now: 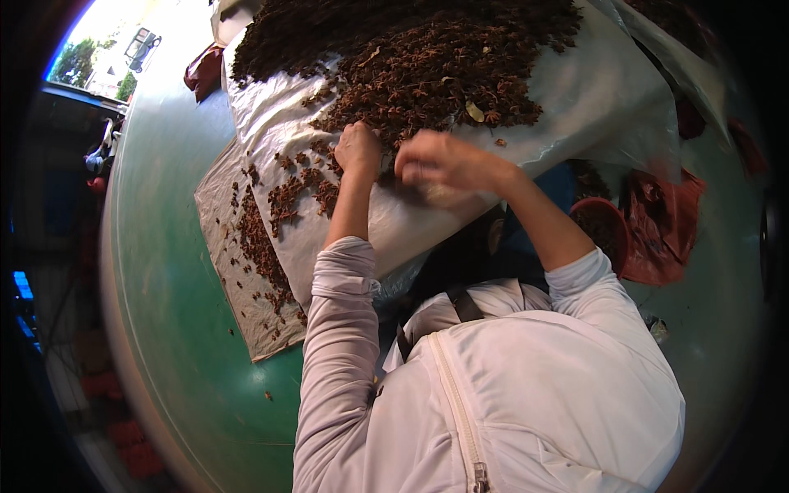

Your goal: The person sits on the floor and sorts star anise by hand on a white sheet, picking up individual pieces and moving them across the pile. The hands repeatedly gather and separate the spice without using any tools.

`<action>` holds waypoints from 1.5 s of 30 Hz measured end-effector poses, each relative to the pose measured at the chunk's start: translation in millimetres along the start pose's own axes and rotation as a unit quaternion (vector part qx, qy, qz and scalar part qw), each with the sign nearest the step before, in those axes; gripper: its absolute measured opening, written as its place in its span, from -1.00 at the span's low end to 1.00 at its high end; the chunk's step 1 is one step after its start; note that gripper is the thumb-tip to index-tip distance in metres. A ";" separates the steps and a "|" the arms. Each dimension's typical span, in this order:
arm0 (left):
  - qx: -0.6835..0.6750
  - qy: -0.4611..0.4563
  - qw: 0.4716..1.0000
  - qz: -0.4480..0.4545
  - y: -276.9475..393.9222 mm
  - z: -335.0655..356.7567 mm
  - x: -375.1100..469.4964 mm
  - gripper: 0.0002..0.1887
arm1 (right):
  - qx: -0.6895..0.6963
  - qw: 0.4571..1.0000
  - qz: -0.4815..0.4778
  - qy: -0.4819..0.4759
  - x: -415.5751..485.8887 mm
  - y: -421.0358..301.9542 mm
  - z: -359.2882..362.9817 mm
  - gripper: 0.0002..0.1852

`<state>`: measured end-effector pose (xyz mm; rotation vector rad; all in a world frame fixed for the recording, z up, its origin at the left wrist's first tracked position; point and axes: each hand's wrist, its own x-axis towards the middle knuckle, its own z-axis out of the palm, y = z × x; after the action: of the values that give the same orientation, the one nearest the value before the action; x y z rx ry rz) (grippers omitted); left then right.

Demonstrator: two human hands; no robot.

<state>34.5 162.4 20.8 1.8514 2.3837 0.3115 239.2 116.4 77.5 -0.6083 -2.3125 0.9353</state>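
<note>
A large heap of dried star anise (431, 80) lies on a whitish plastic sheet (592, 105) before me. My left hand (359, 146) rests at the near left edge of the heap, its fingers bent down among the pieces; whether it grips any is hidden. Just to its right is my right hand (434, 159), blurred by motion, over the near edge of the heap with its fingers curled; what it may hold cannot be told. Smaller clusters of star anise (286, 200) lie left of my left wrist. A yellowish leaf (474, 111) sits on the heap's near right edge.
More star anise (262, 246) lies on a paper-like sheet (216, 246) on the green floor (160, 246), lower left. At right stand a red tub (624, 237) holding dark pieces and a red plastic bag (669, 228). Another dark red bag (204, 71) lies at upper left.
</note>
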 end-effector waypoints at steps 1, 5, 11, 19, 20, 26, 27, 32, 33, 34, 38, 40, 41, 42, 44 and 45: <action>0.019 -0.033 0.999 -0.016 0.7 -3.1 5.6 -0.80 | 0.050 0.997 -0.017 -0.059 -9.1 -7.0 2.1 -0.86; 0.023 -0.103 0.993 0.046 -9.8 -10.2 17.2 -0.81 | -0.012 0.998 0.061 -0.028 -13.9 -0.2 9.1 -0.88; -0.307 0.032 0.951 -0.002 -63.2 -26.7 -1.9 -0.89 | -0.187 0.978 0.032 0.087 27.4 39.6 31.7 -0.93; -0.469 -0.302 0.828 0.055 -98.9 -75.9 -93.2 -0.83 | -0.409 0.904 -0.096 -0.078 75.8 56.4 83.1 -0.84; -0.451 -0.301 0.838 0.066 -96.2 -72.9 -103.3 -0.81 | -0.461 0.875 -0.119 -0.090 77.6 57.3 84.6 -0.82; -0.393 -0.274 0.874 0.083 -70.3 -55.5 -132.6 -0.76 | -0.450 0.867 -0.145 -0.154 83.2 57.0 76.6 -0.84; -0.400 -0.291 0.864 0.093 -65.5 -55.6 -135.6 -0.76 | -0.444 0.869 -0.148 -0.159 85.2 57.0 74.3 -0.83; -0.373 -0.375 0.837 0.144 -47.3 -65.2 -156.2 -0.72 | -0.134 0.990 -0.032 0.014 81.8 59.7 48.3 -0.87; -0.368 -0.393 0.827 0.163 -45.5 -67.0 -162.4 -0.72 | -0.023 0.998 0.022 0.049 76.9 59.8 39.2 -0.88; -0.407 -0.435 0.773 0.218 -41.9 -66.6 -167.1 -0.70 | 0.079 0.989 0.068 0.101 69.8 57.8 33.1 -0.83; -0.426 -0.386 0.792 0.203 -30.5 -55.6 -166.9 -0.66 | 0.077 0.978 0.131 0.145 30.4 51.6 6.9 -0.82; -0.354 -0.161 0.882 0.265 -25.3 -40.4 -149.7 -0.67 | -0.030 0.972 0.169 0.163 12.2 52.8 9.1 -0.84; -0.313 -0.034 0.903 0.293 -23.9 -31.2 -139.3 -0.67 | -0.113 0.962 0.201 0.145 7.6 55.2 14.3 -0.84; -0.264 -0.003 0.926 0.271 -24.0 -21.7 -132.2 -0.66 | -0.197 0.946 0.213 0.144 6.9 56.9 26.5 -0.85; -0.161 0.059 0.958 0.229 -31.4 -5.4 -118.7 -0.65 | -0.289 0.936 0.136 0.145 12.5 61.1 49.4 -0.84; -0.183 0.077 0.954 0.226 -39.3 0.0 -115.2 -0.63 | -0.270 0.945 0.103 0.153 15.8 61.2 58.8 -0.83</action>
<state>26.4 41.8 7.2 2.2161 1.7836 0.8982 201.3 137.7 2.8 -1.1508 -2.2378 0.2421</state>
